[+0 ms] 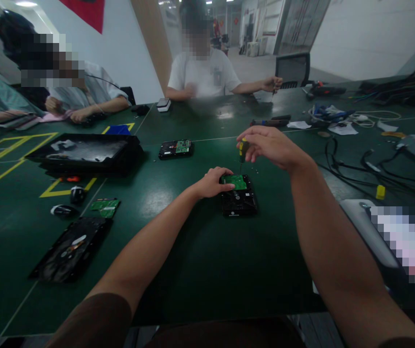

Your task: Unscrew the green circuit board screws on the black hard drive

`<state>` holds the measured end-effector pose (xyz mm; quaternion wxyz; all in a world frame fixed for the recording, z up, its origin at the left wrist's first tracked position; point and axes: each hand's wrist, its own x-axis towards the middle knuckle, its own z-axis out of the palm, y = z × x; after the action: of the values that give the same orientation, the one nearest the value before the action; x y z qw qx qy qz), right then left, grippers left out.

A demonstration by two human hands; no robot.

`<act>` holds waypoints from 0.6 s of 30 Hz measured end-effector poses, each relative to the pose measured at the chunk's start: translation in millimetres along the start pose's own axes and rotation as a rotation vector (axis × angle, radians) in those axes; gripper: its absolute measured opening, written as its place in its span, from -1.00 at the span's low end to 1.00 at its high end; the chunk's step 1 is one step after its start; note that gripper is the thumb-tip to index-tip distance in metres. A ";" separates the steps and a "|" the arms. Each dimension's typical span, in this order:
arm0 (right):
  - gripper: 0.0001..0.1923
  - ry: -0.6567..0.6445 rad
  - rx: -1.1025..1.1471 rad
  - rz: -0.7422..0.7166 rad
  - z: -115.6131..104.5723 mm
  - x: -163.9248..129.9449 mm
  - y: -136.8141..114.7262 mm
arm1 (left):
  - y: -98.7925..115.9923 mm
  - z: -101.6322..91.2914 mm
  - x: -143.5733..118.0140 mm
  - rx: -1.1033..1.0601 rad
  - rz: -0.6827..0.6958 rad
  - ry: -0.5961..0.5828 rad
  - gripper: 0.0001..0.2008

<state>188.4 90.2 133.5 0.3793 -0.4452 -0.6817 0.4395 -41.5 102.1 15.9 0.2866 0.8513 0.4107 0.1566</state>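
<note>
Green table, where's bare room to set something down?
The widest bare stretch of table lies between your left forearm and right forearm, from the hard drive under your left hand to the near edge. Another lies between the left forearm and loose circuit board. Crowded: the right side, with a dark cable pile and yellow block.

The single view looks from the person's head, forward and down across the table (200,261), with the left hand (213,183) and right hand (267,145) near mid-frame, a chair (291,67) farther off.
</note>
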 end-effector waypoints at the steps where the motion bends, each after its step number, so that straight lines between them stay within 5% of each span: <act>1: -0.79 0.001 -0.022 -0.013 -1.0 -0.2 0.4 | 0.2 -0.1 -0.1 -0.001 0.002 0.001 -0.42; 8: -0.81 0.091 -0.142 -0.036 -4.3 -1.5 0.5 | 2.7 -1.4 -1.4 -0.007 -0.003 -0.005 -0.43; 18: -0.75 -0.070 -0.017 -0.029 -1.3 -3.8 -2.8 | 1.5 0.2 -0.3 0.000 -0.001 0.000 -0.43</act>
<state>190.0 86.4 136.0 0.3577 -0.4231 -0.7046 0.4434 -40.7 101.1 16.7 0.2869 0.8509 0.4112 0.1564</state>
